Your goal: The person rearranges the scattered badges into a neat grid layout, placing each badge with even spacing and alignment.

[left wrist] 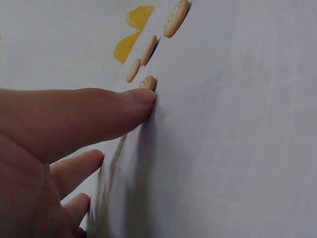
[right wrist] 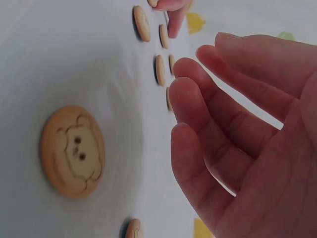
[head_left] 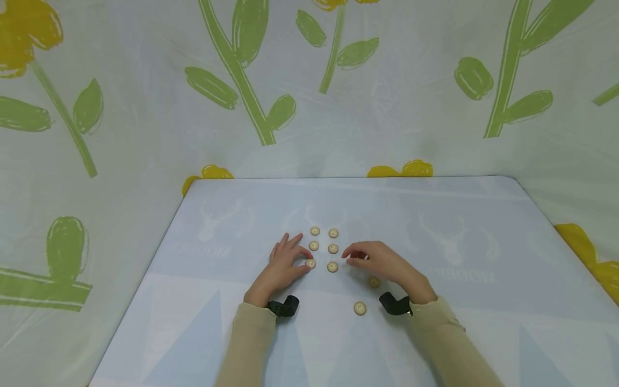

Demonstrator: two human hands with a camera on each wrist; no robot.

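Observation:
My left hand [head_left: 282, 267] pinches a round tan disc [head_left: 311, 264] by its edges, between thumb and index finger, on the table; the other fingers are spread. In the left wrist view the thumb [left wrist: 119, 106] covers part of this disc [left wrist: 147, 83]. It is the nearest of a left column, with a middle disc [head_left: 314, 245] and a far disc [head_left: 315, 230] beyond. My right hand [head_left: 384, 260] hovers with loosely bent fingers, holding nothing, right of a second column whose nearest disc is [head_left: 332, 266]. Below it in the right wrist view lies a disc with a cartoon animal face [right wrist: 74, 151].
The second column continues with a middle disc [head_left: 332, 249] and a far disc [head_left: 333, 233]. Another loose disc [head_left: 360, 308] lies nearer me, between the forearms. The pale patterned table [head_left: 203, 322] meets a flower-printed curtain [head_left: 406, 129] at its back edge.

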